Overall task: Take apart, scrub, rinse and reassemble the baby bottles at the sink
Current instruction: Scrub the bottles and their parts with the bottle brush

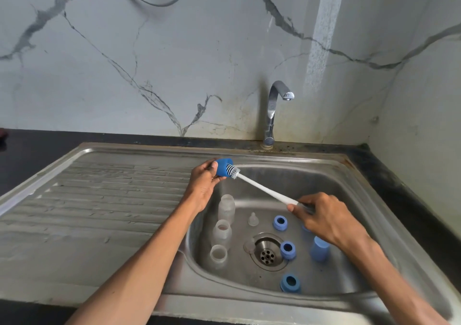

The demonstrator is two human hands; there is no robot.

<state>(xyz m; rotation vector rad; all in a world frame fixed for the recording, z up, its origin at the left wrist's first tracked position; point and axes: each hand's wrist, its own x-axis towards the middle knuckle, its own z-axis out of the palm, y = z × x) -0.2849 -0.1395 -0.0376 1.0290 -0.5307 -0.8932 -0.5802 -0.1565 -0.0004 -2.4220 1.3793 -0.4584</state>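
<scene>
- No brand, label or legible writing is seen on any of the bottle parts, the brush or the tap.
- A blue bottle cap point(223, 167) is gripped by the left hand point(205, 182), fingers and thumb curled round it, above the rear left edge of the sink basin point(349, 200).
- The bristle head of a white bottle brush point(262, 187) is pushed into the cap's open mouth; the far end of its handle is pinched by the curled fingers of the right hand point(326, 220), which is held over the basin, to the right of the drain point(267, 255).
- Three clear bottle bodies point(222, 233) are stood in a row along the basin floor, left of the drain.
- A clear teat point(253, 219) is set upright behind the drain; a second clear piece lies touching the drain's left rim, too faint to be identified.
- Three blue collar rings point(288, 249) are placed around the drain: one behind it to the right, one just beside its right rim, one in front.
- A pale blue cap point(319, 248) is stood right of the drain, beneath the right wrist.
- The basin and its ribbed draining board point(99, 200), left of the drain, are of dull stainless steel, set in a black worktop point(30, 155).
- A chrome swan-neck tap point(273, 110) is mounted behind the basin; no water is seen running.
- The wall is clad in pale grey veined marble tile point(149, 62), stained near the tap's base.
</scene>
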